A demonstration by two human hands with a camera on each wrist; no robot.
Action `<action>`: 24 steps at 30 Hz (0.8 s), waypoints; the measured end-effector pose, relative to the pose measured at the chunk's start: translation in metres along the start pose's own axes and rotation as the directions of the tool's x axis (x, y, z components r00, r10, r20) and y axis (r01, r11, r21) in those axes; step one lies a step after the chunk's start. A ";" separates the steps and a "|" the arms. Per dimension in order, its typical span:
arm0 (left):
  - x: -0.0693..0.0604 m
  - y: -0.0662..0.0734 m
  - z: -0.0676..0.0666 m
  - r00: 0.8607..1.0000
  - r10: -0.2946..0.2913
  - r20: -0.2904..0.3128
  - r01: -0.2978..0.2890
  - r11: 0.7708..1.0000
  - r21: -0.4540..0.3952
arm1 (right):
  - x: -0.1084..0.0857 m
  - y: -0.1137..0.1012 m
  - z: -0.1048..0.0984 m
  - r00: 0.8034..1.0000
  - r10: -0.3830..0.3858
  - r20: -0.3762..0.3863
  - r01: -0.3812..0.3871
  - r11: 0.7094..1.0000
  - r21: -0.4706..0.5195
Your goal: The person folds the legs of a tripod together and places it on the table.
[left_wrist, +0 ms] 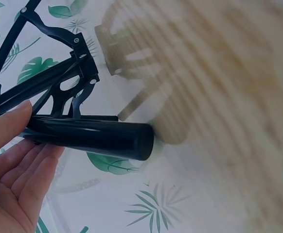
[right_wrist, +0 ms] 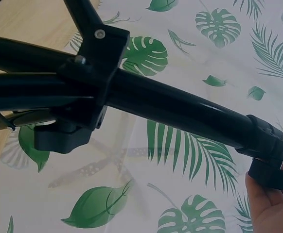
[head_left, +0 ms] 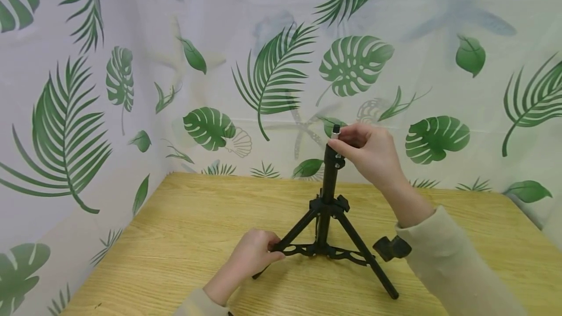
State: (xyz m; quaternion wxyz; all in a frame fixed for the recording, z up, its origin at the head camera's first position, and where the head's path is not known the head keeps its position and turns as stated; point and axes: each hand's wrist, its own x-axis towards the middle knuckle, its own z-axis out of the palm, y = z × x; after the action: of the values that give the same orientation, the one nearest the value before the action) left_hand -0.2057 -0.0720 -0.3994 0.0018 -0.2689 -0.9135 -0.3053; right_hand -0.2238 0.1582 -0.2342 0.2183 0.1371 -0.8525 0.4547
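A small black tripod stand (head_left: 330,179) stands upright on the wooden table with its legs spread. My left hand (head_left: 254,255) pinches its left leg between thumb and fingers. In the left wrist view, that leg (left_wrist: 90,138) runs past the fingertips to a round end. Up at the top, my right hand (head_left: 371,152) holds the tripod's head end between thumb and fingers, just below a silver and black tip (head_left: 335,131). In the right wrist view, fingers lie around the upper collar (right_wrist: 263,138) beside its black clamp knob (right_wrist: 269,174); part of this hand is out of frame.
The yellow wood-grain table (head_left: 184,218) carries the tripod. Behind and to the left hangs a white cloth (head_left: 281,87) printed with green leaves. A black fitting (head_left: 392,248) sits beside the right sleeve. Another knob (right_wrist: 63,138) juts from the tripod's leg joint.
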 end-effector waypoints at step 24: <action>0.002 0.006 0.001 1.000 0.021 -0.022 -0.020 0.999 0.044 | -0.005 0.004 0.003 1.000 -0.020 -0.006 0.020 1.000 -0.018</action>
State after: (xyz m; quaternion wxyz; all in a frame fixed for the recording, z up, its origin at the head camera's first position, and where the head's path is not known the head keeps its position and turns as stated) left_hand -0.2044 -0.0662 -0.3965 0.0211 -0.2748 -0.9171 -0.2880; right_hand -0.2223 0.1584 -0.2407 0.2264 0.1423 -0.8545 0.4453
